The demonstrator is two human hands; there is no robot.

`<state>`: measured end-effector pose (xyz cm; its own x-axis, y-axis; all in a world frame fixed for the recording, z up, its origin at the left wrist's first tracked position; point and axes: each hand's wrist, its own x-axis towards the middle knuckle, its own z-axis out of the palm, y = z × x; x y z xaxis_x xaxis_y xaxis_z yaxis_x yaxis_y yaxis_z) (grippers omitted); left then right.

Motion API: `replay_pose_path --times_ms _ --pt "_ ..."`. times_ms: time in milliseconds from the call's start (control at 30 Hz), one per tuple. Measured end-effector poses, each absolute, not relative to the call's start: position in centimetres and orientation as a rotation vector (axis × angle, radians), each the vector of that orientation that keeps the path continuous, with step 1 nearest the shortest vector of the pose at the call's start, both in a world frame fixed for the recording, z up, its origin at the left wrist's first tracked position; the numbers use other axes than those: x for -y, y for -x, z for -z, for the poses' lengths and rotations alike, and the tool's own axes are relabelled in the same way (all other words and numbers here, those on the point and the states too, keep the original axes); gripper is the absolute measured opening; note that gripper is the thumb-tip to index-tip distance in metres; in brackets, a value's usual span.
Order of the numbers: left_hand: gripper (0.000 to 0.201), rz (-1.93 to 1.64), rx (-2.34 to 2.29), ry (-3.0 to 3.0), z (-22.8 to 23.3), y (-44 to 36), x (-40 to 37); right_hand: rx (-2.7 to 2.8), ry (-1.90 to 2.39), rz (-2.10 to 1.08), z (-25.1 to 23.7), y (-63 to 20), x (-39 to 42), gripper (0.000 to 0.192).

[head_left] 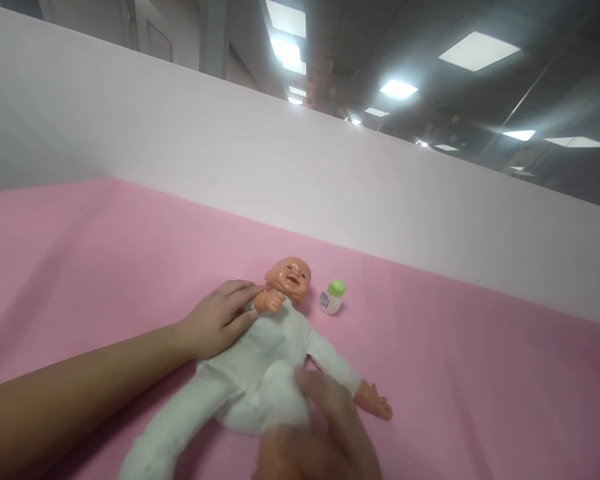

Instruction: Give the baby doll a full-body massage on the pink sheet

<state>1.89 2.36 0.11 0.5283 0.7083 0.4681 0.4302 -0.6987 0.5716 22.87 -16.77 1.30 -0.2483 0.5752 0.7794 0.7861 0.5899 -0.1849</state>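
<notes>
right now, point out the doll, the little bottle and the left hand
doll (pixel 260 353), head view, on the white chest of its suit
little bottle (pixel 331 298), head view, on its white body below the green cap
left hand (pixel 215 323), head view, on the back of the hand

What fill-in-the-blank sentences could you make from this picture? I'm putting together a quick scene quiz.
1. The doll lies on a ____ cloth.
2. The small white bottle beside the doll's head has a ____ cap.
3. The left hand rests by the doll's raised ____.
4. The right hand touches the doll's ____ clothing.

Missing words: pink; green; hand; white
</notes>
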Motion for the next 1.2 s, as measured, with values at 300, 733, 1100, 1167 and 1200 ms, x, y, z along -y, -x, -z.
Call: replay_pose_path --times_ms 300,733,1100,1167,1200 --pt "0.045 -0.874 -0.876 -2.539 -0.1 -2.0 -2.8 1.993 1.17 0.112 -0.3 -24.0 12.1 0.047" --pt "0.041 -1.188 -1.15 -1.57 0.7 -1.8 -4.5 2.051 0.845 0.236 -1.0 -23.1 14.3 0.026" --pt "0.027 -1.348 -1.035 -0.891 1.6 -0.9 -7.1 1.974 1.004 0.251 -3.5 -21.5 0.7 0.044" --pt "0.029 -1.349 -1.105 -1.005 1.5 -1.1 -6.7 1.964 1.009 0.249 -3.5 -21.5 0.7 0.043" --pt "0.032 -1.346 -1.151 -1.107 1.4 -1.2 -6.3 1.962 1.009 0.25 -3.5 -21.6 1.3 0.04"
